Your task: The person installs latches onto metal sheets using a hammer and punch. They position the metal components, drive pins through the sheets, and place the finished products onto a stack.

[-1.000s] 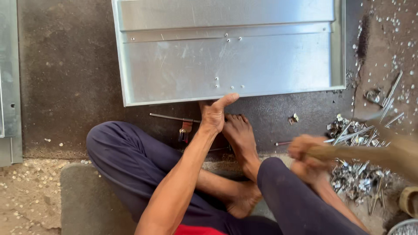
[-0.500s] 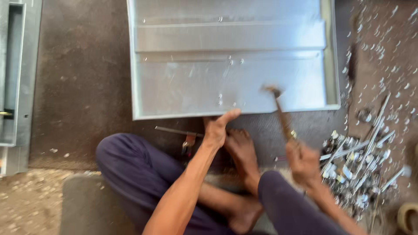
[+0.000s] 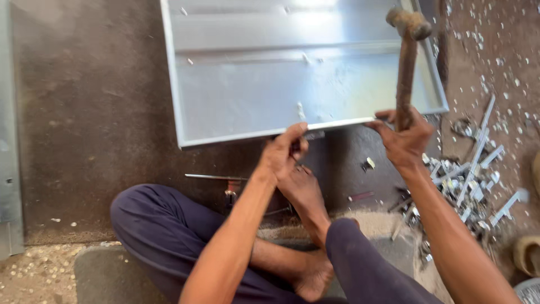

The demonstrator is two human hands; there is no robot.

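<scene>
Both hands busy: your left hand (image 3: 286,151) pinches the shiny folded sheet-metal panel's (image 3: 253,84) near edge steady; right hand (image 3: 402,138) grips the raised wooden-handled hammer (image 3: 406,56).

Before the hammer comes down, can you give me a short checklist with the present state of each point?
1. Right hand grips the hammer handle: ok, fingers closed around it.
2. Hammer raised over the metal tray: ok, head is up near the tray's far right part.
3. Left hand steadies the tray's near edge: ok, it touches that rim.
4. Left fingers away from the strike spot: cannot tell, the spot is not shown.
5. Foot away from the tray: not ok, it lies right below the near rim.
6. Scrap pieces off the tray: ok, they lie on the floor at the right.
</scene>
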